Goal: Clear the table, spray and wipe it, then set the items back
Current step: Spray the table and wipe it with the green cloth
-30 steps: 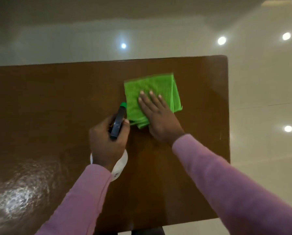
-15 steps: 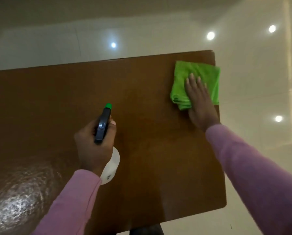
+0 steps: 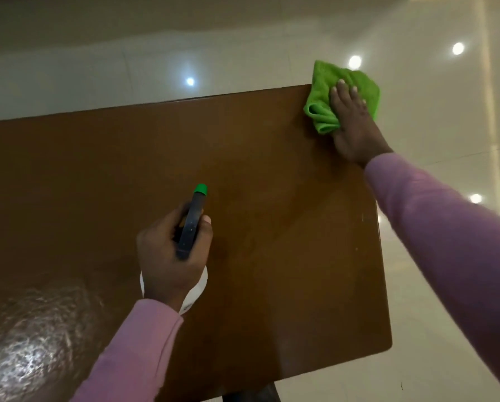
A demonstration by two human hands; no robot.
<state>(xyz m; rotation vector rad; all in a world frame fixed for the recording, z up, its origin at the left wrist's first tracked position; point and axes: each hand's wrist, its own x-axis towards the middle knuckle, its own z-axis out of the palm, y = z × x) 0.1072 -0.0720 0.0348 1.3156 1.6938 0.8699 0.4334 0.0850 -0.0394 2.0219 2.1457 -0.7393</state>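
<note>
Right hand flat on green cloth.

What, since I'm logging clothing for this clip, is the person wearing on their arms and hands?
Long, plain pinkish-lilac sleeves cover both arms to the wrists: the left sleeve and the right sleeve. The left hand and the right hand are bare, with no gloves, rings or watch showing.
</note>
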